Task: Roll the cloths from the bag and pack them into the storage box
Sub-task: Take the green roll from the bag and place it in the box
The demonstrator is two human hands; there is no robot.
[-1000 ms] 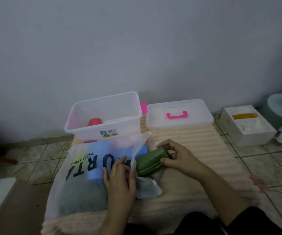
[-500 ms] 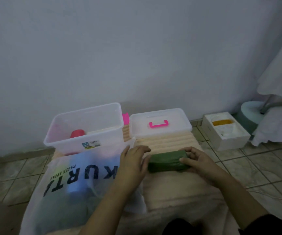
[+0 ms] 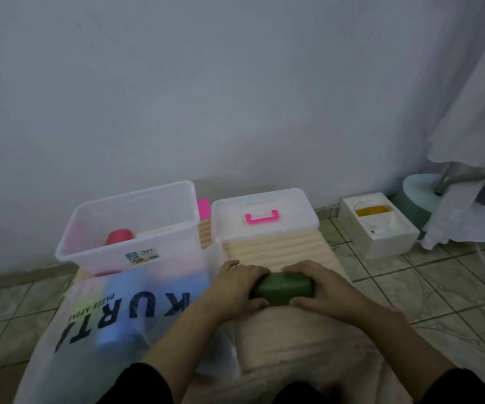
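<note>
- Tiled floor against a plain pale wall; work surface is a ribbed cream mat (image 3: 276,252) spread on the floor, dim light, picture soft
- Storage box (image 3: 130,228), clear plastic, stands open at the far left of the mat; a red roll (image 3: 119,237) and something pale already lie inside. Its lid (image 3: 264,217) with the pink handle sits just to the right of it
- The bag (image 3: 113,319), translucent white with dark lettering, lies on the near left, blue cloth showing through; more cloths to do, by the look of it
- Green cloth (image 3: 282,288) is on the mat between your hands, already a compact bundle; whether it is rolled or only folded I cannot tell
- Left hand (image 3: 235,287) wraps its left end, fingers (image 3: 250,271) curled over the top, thumb tucked at the near edge. Right hand (image 3: 323,287) does the same at the right end, fingers curled over the far side. Both grip it; neither is loose
- Judged step: tightening or squaring the roll before it goes in the box
- Keep both hands level so the roll stays one thickness end to end; a cone will spring open
- Press down and toward you as you turn, tail edge underneath
- Carry it with the seam pinned by your thumbs, lay it seam-down beside the red roll, snug against it
- Watch the bag mouth near your left wrist; do not drag it along
- White box (image 3: 378,225) and hanging cloth (image 3: 474,112) at right are not your concern
</note>
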